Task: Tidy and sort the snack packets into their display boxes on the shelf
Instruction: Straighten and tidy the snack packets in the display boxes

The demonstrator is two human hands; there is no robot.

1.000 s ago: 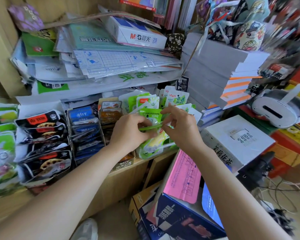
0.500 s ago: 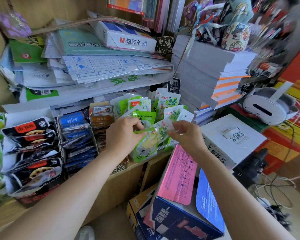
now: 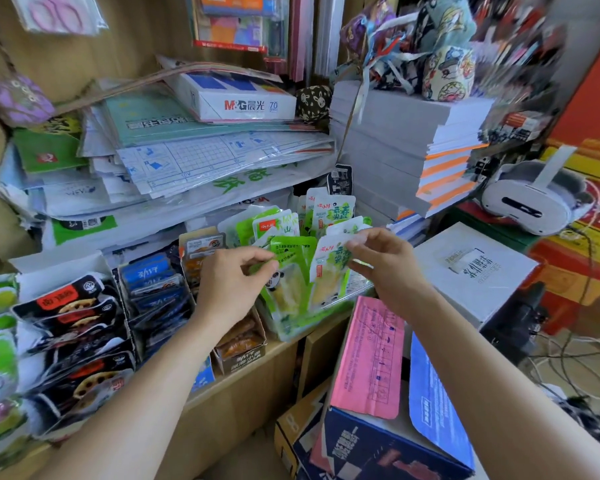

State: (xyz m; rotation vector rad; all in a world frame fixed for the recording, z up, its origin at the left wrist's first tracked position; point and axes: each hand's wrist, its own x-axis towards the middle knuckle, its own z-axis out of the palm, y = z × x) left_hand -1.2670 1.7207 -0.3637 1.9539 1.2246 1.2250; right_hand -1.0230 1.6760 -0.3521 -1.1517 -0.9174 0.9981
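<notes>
Cluttered shop shelf (image 3: 239,403): L hand (image 3: 229,289) pinches green pkt (image 3: 291,271), R hand (image 3: 385,268) pinches white-green pkt (image 3: 329,271); both forearms extended, hands apart.

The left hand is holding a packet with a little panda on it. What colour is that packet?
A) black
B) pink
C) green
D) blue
C: the panda packet, pinched at its top edge by the left hand, is bright green with a clear window lower down. Beside it, the right hand pinches a green-and-white packet.
</notes>
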